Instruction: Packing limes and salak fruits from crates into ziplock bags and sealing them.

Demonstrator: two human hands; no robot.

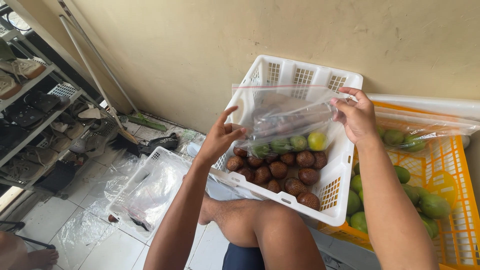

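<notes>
Between our fingers: a clear zip bag (287,117) hangs stretched over the white basket (300,75), its red seal strip along the top edge.
Bag contents: several small green limes and one yellower one (316,141) sag to the bottom, just below our fingertips; we judge the bag is held high so their weight keeps them clear of the seal.
Right hand (356,117): our fingers are pinched shut on the bag's upper right corner, thumb against the forefinger, wrist bent inward, forearm rising from the lower right.
Left hand (220,137): our thumb and lower fingers press the bag's left edge, while the forefinger points up, loose and spread; the grip looks light, more a steadying touch than a clamp.
Why held so: we judge the two hands pull apart to keep the plastic taut and the mouth level.
Under our fingers: brown scaly snake fruit (280,172) fill the floor of the white basket, which rests tilted on our knee (270,225).
Right of our right hand: a yellow crate (450,165) holds green mangoes (432,205), and another filled clear bag lies across it.
Left of our left hand: a second white basket (150,187) lies on the tiled floor with loose plastic in it, well apart from our fingers.
Far left: a shoe rack (35,115) stands against the wall.
</notes>
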